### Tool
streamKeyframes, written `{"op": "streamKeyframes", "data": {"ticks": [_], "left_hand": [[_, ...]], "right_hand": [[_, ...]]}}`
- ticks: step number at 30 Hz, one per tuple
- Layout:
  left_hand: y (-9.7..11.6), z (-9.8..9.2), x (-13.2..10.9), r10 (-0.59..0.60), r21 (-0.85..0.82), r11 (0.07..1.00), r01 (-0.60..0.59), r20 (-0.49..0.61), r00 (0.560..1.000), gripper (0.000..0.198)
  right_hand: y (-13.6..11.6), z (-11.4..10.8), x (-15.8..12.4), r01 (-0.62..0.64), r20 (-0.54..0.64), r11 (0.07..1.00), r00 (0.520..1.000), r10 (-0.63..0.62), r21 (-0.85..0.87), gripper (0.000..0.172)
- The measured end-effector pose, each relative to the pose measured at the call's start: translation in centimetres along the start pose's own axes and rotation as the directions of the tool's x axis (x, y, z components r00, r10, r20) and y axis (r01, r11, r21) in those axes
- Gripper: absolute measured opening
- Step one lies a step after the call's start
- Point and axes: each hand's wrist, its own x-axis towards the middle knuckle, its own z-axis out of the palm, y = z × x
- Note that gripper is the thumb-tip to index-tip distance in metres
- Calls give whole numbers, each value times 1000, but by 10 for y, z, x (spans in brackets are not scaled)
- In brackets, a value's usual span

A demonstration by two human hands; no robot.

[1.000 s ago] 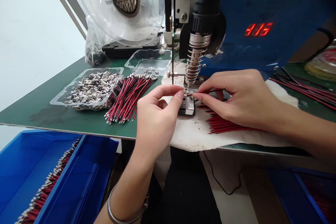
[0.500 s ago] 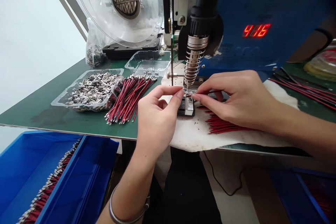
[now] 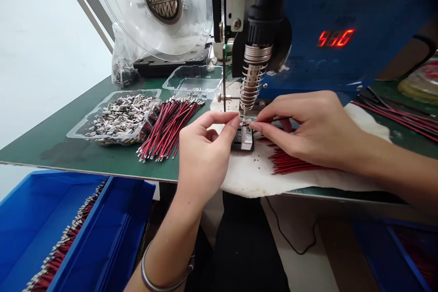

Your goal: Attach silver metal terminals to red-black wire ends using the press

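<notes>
Thumb and forefinger of my left hand are pinched at the left side of a small metal fixture; what sits between them is too small to make out. My right hand is closed on a thin red and black wire, whose left end reaches the fixture. Right above, the soldering iron, wrapped in a coil spring, points its tip down at the spot between both hands. More red and black wires lie under my right hand on a white cloth.
Left on the green table stand a clear tray of metal connectors, a wire bundle and another clear tray. A blue machine with a red display rises behind my hands. A blue bin sits below the table edge.
Both hands keep practically the same pose at the fixture. The camera view has shifted very slightly; nothing has been taken up or let go.
</notes>
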Motion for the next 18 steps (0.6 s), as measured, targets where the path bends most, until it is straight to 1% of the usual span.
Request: {"op": "streamKeyframes", "data": {"ticks": [4, 13, 18], "left_hand": [[-2, 0, 0, 16, 1, 1000, -16, -3, 1000, 14], [3, 0, -1, 4, -47, 999, -5, -23, 1000, 7], [2, 0, -1, 2, -12, 1000, -2, -6, 1000, 10]], "right_hand": [[0, 1, 1, 10, -8, 1000, 1000, -10, -4, 19], [2, 2, -1, 11, -15, 1000, 1000, -11, -11, 18], [2, -1, 0, 11, -8, 1000, 1000, -11, -14, 19]]}}
